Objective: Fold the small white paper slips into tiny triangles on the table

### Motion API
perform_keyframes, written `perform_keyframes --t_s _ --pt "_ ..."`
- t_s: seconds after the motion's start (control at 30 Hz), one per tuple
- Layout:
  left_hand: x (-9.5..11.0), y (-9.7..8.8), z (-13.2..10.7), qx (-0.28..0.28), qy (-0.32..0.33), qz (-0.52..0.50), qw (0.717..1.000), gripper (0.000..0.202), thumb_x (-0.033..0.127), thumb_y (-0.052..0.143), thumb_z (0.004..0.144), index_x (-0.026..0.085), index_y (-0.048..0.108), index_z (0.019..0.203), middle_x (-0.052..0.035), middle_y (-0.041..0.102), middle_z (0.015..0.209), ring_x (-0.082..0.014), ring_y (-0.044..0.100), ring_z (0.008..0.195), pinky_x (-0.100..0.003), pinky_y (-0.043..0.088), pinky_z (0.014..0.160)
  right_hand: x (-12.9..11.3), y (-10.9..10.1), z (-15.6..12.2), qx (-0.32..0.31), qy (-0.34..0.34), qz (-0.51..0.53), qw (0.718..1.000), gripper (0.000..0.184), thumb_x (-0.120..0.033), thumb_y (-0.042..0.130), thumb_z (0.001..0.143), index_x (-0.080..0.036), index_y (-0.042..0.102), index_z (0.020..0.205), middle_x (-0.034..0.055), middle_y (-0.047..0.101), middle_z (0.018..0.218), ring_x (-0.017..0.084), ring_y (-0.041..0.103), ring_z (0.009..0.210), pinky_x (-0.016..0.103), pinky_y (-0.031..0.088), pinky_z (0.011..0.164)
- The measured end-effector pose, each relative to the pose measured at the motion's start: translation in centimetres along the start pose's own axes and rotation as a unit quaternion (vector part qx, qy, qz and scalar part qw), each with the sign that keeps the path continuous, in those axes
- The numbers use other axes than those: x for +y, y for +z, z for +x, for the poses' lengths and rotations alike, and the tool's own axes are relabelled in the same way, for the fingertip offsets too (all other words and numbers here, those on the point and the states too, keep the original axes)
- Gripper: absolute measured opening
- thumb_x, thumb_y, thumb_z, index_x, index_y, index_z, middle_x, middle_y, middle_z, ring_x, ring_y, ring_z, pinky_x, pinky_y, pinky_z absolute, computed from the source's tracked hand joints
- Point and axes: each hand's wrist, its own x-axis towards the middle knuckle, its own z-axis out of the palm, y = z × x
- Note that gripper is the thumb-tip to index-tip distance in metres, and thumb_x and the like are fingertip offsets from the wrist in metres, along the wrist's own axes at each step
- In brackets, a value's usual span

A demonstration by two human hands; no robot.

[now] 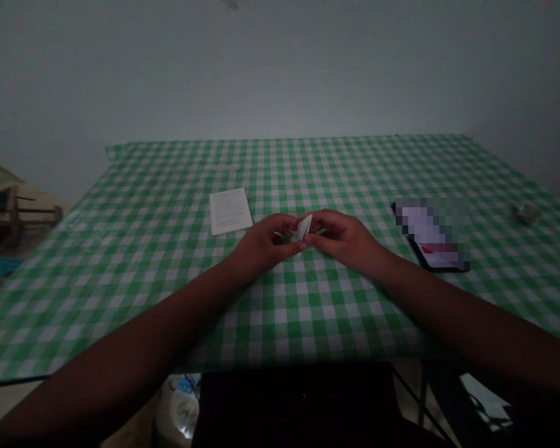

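Observation:
Both my hands meet over the middle of a table covered with a green-and-white checked cloth (168,292). Between them is a small folded piece of white paper (304,228). My left hand (264,241) pinches its left side with thumb and fingers closed. My right hand (340,236) pinches its right side the same way. The paper is held just above the cloth, partly hidden by my fingers.
A white printed sheet (230,210) lies flat to the left beyond my hands. A dark phone (432,239) lies to the right, its screen lit. A small crumpled object (525,213) sits near the right edge. A wall rises behind the table.

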Motion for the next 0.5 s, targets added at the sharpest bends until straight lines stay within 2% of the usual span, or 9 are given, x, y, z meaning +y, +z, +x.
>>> perform_keyframes --t_s 0.23,0.5 --pt "-0.30 -0.04 0.18 0.002 -0.001 0.013 1.000 0.034 0.032 0.078 0.075 0.021 0.066 0.104 -0.0044 0.068 0.104 -0.0175 0.064 0.091 -0.033 0.054 0.077 0.65 0.08 -0.18 0.010 -0.008 -0.036 0.999 0.027 -0.025 0.065 0.085 -0.026 0.068 0.112 0.0043 0.071 0.105 0.021 0.067 0.096 0.040 0.055 0.089" --pt "-0.38 0.32 0.20 0.009 -0.008 -0.041 0.999 0.034 0.028 0.080 0.073 0.019 0.064 0.101 -0.0031 0.067 0.098 -0.0173 0.063 0.090 -0.034 0.054 0.081 0.32 0.58 -0.44 0.008 -0.034 -0.046 0.998 0.030 -0.020 0.062 0.088 -0.026 0.067 0.117 0.0028 0.071 0.100 0.020 0.068 0.094 0.037 0.056 0.084"
